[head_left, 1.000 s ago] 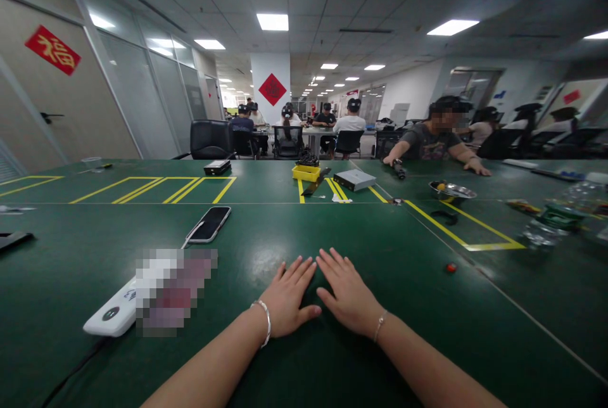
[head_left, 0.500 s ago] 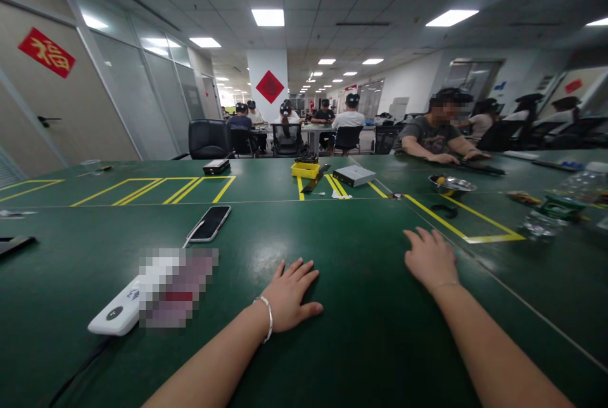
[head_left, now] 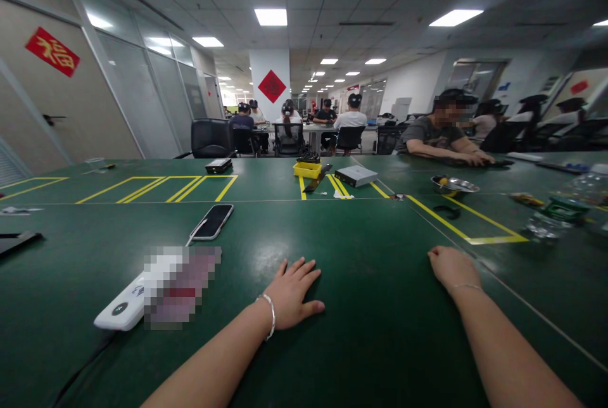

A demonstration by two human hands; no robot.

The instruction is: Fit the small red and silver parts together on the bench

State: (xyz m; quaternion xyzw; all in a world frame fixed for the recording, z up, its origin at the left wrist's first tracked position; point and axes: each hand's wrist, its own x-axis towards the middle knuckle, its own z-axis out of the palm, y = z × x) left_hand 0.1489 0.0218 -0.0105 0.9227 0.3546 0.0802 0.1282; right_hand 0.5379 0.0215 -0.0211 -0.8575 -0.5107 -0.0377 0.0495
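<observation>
My left hand (head_left: 293, 294) lies palm down on the green table (head_left: 361, 344), its fingers spread and nothing held. A silver bangle (head_left: 269, 317) circles that wrist. Farther right, my right hand (head_left: 455, 267) is curled into a fist at the table surface, and no object shows in it. A thin bracelet (head_left: 468, 286) is on the right wrist. To the left of my left hand are a phone (head_left: 212, 222) with a white cable and a white device (head_left: 124, 303) with a black cord. A blurred-out patch hides what lies beside that device.
Yellow tape (head_left: 496, 240) marks boxes on the table. Beyond my hands stand a yellow basket (head_left: 306, 170), a grey box (head_left: 356, 175) and a metal bowl (head_left: 455, 185). A plastic bottle (head_left: 560, 215) lies right. Across the table sits a person (head_left: 434, 135) in a dark shirt.
My right hand has gone from spread fingers to a fist and shifted right and slightly nearer. My left hand stays flat. The person opposite has brought their hands together.
</observation>
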